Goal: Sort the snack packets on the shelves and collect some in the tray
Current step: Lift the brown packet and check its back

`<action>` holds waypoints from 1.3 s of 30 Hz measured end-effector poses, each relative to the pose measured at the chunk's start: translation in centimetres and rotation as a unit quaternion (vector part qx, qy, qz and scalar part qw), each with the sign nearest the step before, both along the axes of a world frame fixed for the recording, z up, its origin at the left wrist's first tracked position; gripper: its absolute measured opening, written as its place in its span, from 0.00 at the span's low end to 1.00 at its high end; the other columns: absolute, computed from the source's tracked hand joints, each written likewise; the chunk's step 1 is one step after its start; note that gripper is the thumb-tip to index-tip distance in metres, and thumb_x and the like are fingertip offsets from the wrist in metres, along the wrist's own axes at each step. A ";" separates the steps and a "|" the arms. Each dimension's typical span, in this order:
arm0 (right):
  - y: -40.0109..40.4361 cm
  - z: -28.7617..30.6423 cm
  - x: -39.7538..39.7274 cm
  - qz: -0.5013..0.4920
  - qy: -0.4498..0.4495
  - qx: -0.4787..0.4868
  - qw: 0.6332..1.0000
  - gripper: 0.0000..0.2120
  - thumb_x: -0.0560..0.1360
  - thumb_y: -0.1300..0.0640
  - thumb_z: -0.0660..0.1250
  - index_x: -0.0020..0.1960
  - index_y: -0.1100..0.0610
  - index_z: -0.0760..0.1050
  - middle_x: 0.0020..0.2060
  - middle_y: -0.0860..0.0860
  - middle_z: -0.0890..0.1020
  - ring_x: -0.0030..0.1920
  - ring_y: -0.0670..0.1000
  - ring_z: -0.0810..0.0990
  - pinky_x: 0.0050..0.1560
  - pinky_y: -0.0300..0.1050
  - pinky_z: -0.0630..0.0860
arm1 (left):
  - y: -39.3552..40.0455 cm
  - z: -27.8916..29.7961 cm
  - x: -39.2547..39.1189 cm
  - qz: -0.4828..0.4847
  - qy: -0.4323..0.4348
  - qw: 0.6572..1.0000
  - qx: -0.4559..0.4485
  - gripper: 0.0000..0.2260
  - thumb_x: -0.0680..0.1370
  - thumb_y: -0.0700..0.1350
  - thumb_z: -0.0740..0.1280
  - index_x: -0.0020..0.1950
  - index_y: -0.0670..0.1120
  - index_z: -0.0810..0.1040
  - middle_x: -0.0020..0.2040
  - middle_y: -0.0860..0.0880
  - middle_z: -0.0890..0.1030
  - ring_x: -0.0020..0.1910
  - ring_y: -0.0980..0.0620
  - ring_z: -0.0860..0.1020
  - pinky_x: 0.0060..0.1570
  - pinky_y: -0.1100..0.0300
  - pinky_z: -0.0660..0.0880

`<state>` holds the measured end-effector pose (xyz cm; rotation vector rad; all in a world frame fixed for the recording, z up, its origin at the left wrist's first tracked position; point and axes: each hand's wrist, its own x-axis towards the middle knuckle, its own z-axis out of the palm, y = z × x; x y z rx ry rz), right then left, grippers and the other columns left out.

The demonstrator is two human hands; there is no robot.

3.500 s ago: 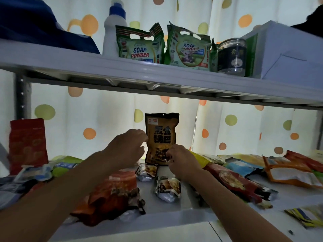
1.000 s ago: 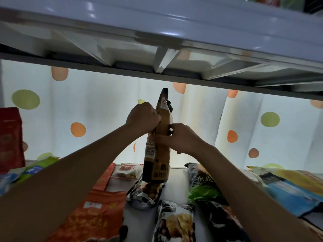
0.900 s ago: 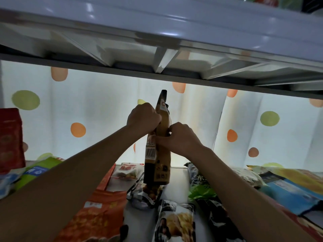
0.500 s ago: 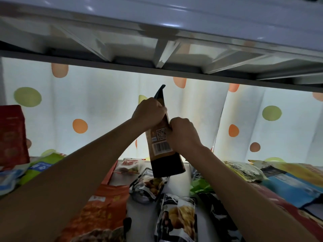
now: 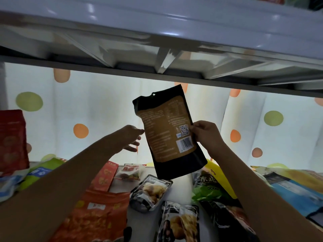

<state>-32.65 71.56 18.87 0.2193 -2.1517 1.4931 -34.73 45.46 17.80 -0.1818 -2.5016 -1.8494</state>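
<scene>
The brown-and-black pouch (image 5: 167, 131) hangs in the air above the shelf (image 5: 180, 187), tilted, its printed back with barcode and QR code facing the camera. The right hand (image 5: 207, 135) pinches its right edge between thumb and curled fingers. The left hand (image 5: 130, 138) sits just beside the pouch's left edge with fingers extended and loose, holding nothing; whether a fingertip touches the pouch cannot be determined.

The small print on the pouch is illegible. Both forearms cover parts of the packets below. An orange packet (image 5: 97, 217), two silver-and-black packets (image 5: 150, 191) (image 5: 180, 224) and a green-and-black packet (image 5: 209, 189) lie flat on the shelf; a red bag (image 5: 12, 140) stands at the left, cut off by the frame.

The underside of the upper shelf (image 5: 157, 55) spans the top. A backlit curtain (image 5: 87, 109) with orange and green dots hangs behind.
</scene>
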 end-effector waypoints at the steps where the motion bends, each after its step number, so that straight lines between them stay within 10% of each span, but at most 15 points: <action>1: 0.1 -0.1 -0.1 0.012 -0.007 -0.023 1.000 0.11 0.77 0.63 0.66 0.36 0.60 0.78 0.31 0.52 0.80 0.33 0.49 0.76 0.39 0.46 0.73 | -0.2 0.1 0.1 -0.022 0.005 0.999 0.029 0.18 0.80 0.50 0.65 0.62 0.38 0.73 0.58 0.40 0.77 0.56 0.40 0.77 0.44 0.51 0.79; 15: -2.0 -0.8 -2.3 -0.097 -0.036 -0.033 0.994 0.06 0.72 0.66 0.66 0.42 0.64 0.83 0.45 0.62 0.85 0.44 0.58 0.83 0.49 0.53 0.79 | 0.4 2.5 1.2 -0.009 0.122 0.985 0.125 0.07 0.77 0.38 0.69 0.41 0.36 0.77 0.43 0.39 0.82 0.41 0.43 0.84 0.40 0.50 0.82; 18: -3.4 -0.7 -1.9 -0.152 -0.014 0.048 0.987 0.12 0.74 0.61 0.67 0.56 0.60 0.82 0.56 0.55 0.84 0.57 0.55 0.81 0.57 0.44 0.73 | 1.9 3.0 0.9 0.059 0.136 0.983 0.110 0.06 0.75 0.36 0.71 0.40 0.36 0.77 0.41 0.39 0.83 0.35 0.43 0.84 0.41 0.48 0.82; 23: -6.3 -0.4 1.4 -0.022 0.010 0.169 0.985 0.14 0.74 0.44 0.69 0.52 0.53 0.81 0.47 0.48 0.83 0.48 0.50 0.82 0.47 0.44 0.78 | 3.6 3.5 -0.2 0.125 0.167 0.974 0.086 0.07 0.73 0.38 0.73 0.38 0.36 0.78 0.39 0.40 0.84 0.33 0.40 0.84 0.45 0.45 0.82; 27: -7.7 -0.2 3.0 -0.122 0.025 0.400 0.908 0.24 0.69 0.33 0.67 0.47 0.53 0.75 0.43 0.50 0.81 0.42 0.52 0.81 0.42 0.46 0.77 | 5.0 4.0 -0.4 0.137 0.171 0.974 0.054 0.07 0.72 0.41 0.73 0.39 0.38 0.79 0.39 0.40 0.84 0.36 0.40 0.84 0.45 0.44 0.82; 36: -8.1 0.9 3.9 -0.120 0.005 0.429 0.895 0.09 0.77 0.57 0.64 0.54 0.61 0.74 0.47 0.55 0.80 0.48 0.58 0.81 0.43 0.47 0.74 | 8.7 3.7 0.5 0.150 0.287 0.941 -0.095 0.07 0.73 0.41 0.70 0.39 0.37 0.81 0.39 0.43 0.83 0.40 0.48 0.80 0.42 0.55 0.76; 39: -6.8 0.9 2.2 -0.136 0.011 0.399 0.907 0.10 0.76 0.60 0.63 0.37 0.59 0.67 0.35 0.52 0.74 0.42 0.57 0.78 0.39 0.46 0.70 | 8.7 4.2 0.4 0.088 0.301 0.945 -0.097 0.06 0.76 0.43 0.69 0.42 0.42 0.81 0.41 0.50 0.82 0.42 0.53 0.78 0.38 0.62 0.72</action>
